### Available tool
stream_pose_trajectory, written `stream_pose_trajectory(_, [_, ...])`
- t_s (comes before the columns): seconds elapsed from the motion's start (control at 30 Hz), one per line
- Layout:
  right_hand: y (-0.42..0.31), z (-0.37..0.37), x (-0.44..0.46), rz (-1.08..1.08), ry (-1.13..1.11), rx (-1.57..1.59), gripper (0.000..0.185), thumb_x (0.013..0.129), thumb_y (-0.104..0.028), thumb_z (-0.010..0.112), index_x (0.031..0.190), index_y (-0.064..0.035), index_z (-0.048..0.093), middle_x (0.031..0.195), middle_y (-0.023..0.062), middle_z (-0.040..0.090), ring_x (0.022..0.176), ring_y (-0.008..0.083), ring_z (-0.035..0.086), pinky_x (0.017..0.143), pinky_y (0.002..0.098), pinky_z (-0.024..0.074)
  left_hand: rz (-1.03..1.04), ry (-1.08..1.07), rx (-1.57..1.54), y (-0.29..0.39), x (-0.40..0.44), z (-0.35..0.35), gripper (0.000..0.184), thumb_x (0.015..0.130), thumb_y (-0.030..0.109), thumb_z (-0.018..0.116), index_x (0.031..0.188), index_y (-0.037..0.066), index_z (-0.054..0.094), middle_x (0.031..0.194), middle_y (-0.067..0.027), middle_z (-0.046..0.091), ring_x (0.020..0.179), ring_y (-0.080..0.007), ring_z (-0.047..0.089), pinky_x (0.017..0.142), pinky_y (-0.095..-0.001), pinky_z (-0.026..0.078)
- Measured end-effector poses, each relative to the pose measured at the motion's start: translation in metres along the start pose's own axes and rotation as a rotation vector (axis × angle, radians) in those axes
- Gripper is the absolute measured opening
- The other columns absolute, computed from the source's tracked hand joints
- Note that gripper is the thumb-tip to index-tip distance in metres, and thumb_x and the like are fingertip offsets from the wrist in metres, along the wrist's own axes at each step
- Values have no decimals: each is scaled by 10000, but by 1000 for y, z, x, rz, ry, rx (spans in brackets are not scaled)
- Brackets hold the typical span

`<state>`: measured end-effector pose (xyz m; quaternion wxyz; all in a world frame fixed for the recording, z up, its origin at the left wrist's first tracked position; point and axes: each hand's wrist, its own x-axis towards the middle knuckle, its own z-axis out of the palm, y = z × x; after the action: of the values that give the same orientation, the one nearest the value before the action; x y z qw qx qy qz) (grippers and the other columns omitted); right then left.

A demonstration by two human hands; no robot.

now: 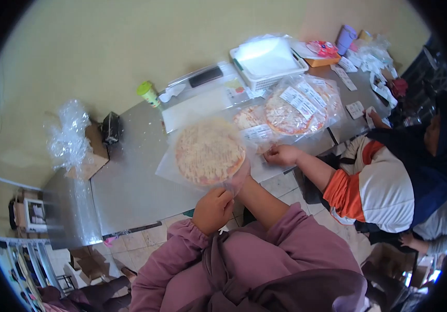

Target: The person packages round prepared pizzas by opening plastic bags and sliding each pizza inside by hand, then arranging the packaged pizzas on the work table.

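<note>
Mauve sleeves (pixel 179 240) end in closed grips: left hand (pixel 213 210) on the clear bag (pixel 167 165), right hand (pixel 242 176) at the pizza (pixel 210 151) inside, twelve o'clock. No label shows there; bagged pizzas (pixel 279 118) at two o'clock have labels (pixel 298 102).

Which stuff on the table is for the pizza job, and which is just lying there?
Probably for the job:
- pizza in a see-through bag, being held
- bagged pizzas with printed labels
- loose label strip

Probably just lying about:
- green cup
- dark, phone-like thing
- purple cup
</note>
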<state>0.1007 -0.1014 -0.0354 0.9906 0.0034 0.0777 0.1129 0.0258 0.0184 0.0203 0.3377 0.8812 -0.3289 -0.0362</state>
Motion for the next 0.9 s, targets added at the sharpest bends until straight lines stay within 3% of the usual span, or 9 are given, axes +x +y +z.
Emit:
stream_pose_trajectory(0.07, [-10, 23, -7, 174, -168, 51, 563, 861, -436, 333, 1281, -66, 390, 1280, 154, 432, 1148, 320, 438, 970, 471, 344, 34, -35, -8, -3, -1, 4, 70, 730, 76, 561, 757, 30, 515, 750, -123, 504, 732, -318, 517, 617, -388, 430])
stream_pose_trajectory(0.1, [-16, 18, -4, 150, -167, 59, 563, 861, -436, 333, 1281, -66, 390, 1280, 154, 432, 1148, 320, 438, 970, 471, 344, 55, -50, -15, -4, 1, 5, 74, 728, 87, 557, 762, 39, 513, 752, -117, 501, 736, -315, 519, 621, -387, 438])
stream_pose_trajectory(0.17, [-24, 2, 6, 227, -287, 338, 555, 866, -467, 355, 1268, -88, 413, 1258, 129, 458, 1140, 302, 448, 938, 498, 368, 37, -112, -59, -6, 5, 2, 81, 739, 90, 559, 791, 36, 527, 768, -120, 510, 738, -310, 528, 627, -378, 443])
stream_pose_trajectory(0.33, [-55, 44, -3, 69, -325, 114, 590, 846, -474, 400, 1272, -66, 397, 1272, 128, 442, 1141, 308, 443, 944, 484, 370, -59, -152, -277, -6, 21, -7, 140, 783, 99, 563, 904, 27, 562, 842, -124, 547, 737, -266, 562, 643, -327, 456])
stream_pose_trajectory(0.5, [-110, 55, 2, -71, -402, 34, 610, 830, -470, 428, 1281, -62, 379, 1294, 132, 413, 1159, 320, 421, 958, 479, 357, -287, -7, -356, -30, 21, -19, 182, 812, 99, 562, 974, 14, 561, 883, -79, 565, 723, -154, 544, 651, -261, 442])
stream_pose_trajectory(0.57, [-133, 31, 17, -359, -266, 15, 595, 831, -455, 429, 1279, -67, 383, 1308, 136, 396, 1169, 326, 409, 968, 498, 336, -342, -7, -389, -42, 15, -18, 186, 812, 99, 564, 978, 16, 562, 874, -70, 570, 724, -140, 539, 652, -258, 441])
stream_pose_trajectory(0.67, [-159, -13, 26, -416, -99, -48, 592, 850, -487, 343, 1308, -112, 356, 1321, 116, 385, 1192, 326, 380, 987, 493, 306, -448, -37, -438, -47, 9, -15, 191, 815, 103, 566, 986, 19, 564, 859, -58, 580, 724, -122, 531, 652, -250, 439])
stream_pose_trajectory(0.77, [-160, -56, 32, -425, 5, 13, 592, 849, -477, 337, 1298, -94, 372, 1330, 122, 377, 1207, 323, 365, 1006, 491, 278, -526, -56, -490, -50, 6, -7, 193, 822, 108, 564, 995, 22, 567, 855, -51, 588, 722, -111, 526, 653, -239, 438])
stream_pose_trajectory(0.9, [-141, -47, 36, -393, 102, -7, 612, 861, -514, 265, 1312, -111, 359, 1349, 108, 355, 1240, 315, 320, 1023, 488, 244, -611, -28, -592, -65, -1, 3, 193, 831, 107, 555, 1004, 22, 567, 866, -35, 592, 722, -98, 519, 655, -229, 437])
